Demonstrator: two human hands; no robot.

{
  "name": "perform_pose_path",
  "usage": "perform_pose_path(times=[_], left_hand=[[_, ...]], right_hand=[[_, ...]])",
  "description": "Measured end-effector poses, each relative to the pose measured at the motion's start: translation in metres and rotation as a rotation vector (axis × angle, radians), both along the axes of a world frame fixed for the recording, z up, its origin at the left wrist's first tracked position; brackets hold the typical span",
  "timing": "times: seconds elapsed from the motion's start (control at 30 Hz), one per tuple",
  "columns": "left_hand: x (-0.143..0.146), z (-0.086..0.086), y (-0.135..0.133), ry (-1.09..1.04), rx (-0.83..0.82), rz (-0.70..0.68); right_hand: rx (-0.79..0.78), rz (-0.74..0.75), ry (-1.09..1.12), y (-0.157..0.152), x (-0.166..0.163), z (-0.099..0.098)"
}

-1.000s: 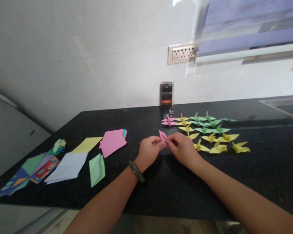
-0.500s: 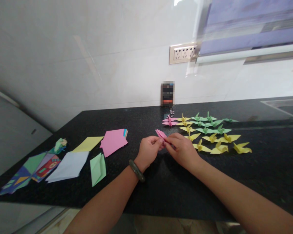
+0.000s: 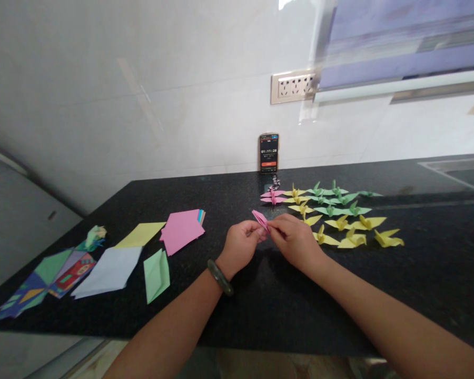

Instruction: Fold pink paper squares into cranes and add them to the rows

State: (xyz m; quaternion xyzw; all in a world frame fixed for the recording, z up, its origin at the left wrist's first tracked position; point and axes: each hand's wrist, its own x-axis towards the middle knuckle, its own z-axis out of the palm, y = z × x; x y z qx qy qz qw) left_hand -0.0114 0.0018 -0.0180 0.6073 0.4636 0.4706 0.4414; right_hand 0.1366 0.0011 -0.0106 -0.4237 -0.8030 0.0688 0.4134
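A narrow piece of folded pink paper is pinched between both hands above the dark counter. My left hand, below a dark bracelet on the wrist, is closed on its lower left side. My right hand grips its lower right side with thumb and fingers. The paper's pointed end sticks up to the left; its lower end is hidden by the fingers. Just beyond the hands stand pink paper cranes. Several yellow paper cranes and green paper cranes are set out in rows to the right.
Left on the counter lie a pink paper stack, a folded green sheet, white sheets, a yellow sheet and a patterned packet. A phone leans on the wall, near a sockets panel.
The view has shifted slightly. Both hands keep hold of the folded pink paper, with only a small movement of the fingers. The phone screen is now readable.
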Motion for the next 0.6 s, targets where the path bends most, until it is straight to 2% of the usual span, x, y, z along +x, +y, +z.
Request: perform_pose_path(times=[0.37,0.6], left_hand=[[0.0001,0.0019,-0.0006,0.029,0.018,0.03],[-0.0019,-0.0011,-0.0002,0.147,0.104,0.047]], right_hand=[[0.035,0.04,-0.014,0.0015,0.0005,-0.001],[0.014,0.07,0.017,0.0021,0.0009,-0.0001]])
